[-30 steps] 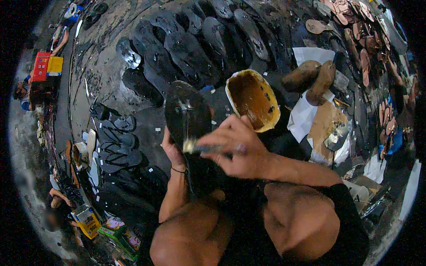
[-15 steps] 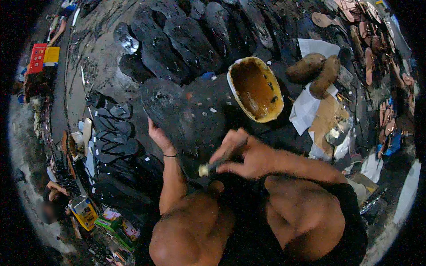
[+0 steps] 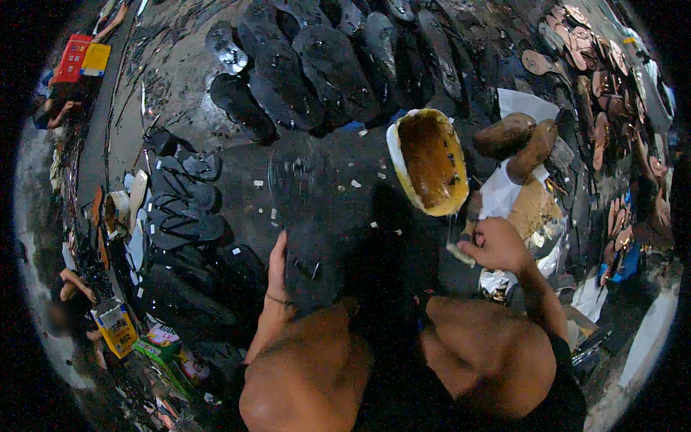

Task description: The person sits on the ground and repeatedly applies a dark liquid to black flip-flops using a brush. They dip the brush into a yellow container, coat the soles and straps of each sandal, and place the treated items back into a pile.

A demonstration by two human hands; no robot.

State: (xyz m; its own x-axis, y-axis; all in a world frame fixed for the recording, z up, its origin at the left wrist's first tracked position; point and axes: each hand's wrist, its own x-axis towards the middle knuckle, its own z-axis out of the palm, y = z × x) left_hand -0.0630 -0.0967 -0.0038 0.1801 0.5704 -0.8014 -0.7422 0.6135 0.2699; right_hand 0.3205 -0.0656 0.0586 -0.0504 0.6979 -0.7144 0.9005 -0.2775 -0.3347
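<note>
My left hand (image 3: pixel 278 268) grips the edge of a dark sandal sole (image 3: pixel 306 209), thumb along its side. The other fingers are hidden beneath it. My right hand (image 3: pixel 502 245) is closed round a small brush (image 3: pixel 461 254), its pale bristles pointing left. A thin strand of glue hangs between the brush and a yellow-rimmed tub (image 3: pixel 464 173) of amber glue just above it. The tub appears tilted toward me. Most of the brush handle is hidden in my fist.
Black soles (image 3: pixel 335 72) lie in rows at the far side. Strapped black sandals (image 3: pixel 183 198) line the left. Two brown shoe lasts (image 3: pixel 529 147) rest on white paper at right, with tan soles (image 3: pixel 601 122) beyond. Other people's arms (image 3: pixel 79 284) show at far left.
My right hand has moved right with the brush, from above my lap to below the glue tub. The sole in my left hand has come lower and lies less to the left.
</note>
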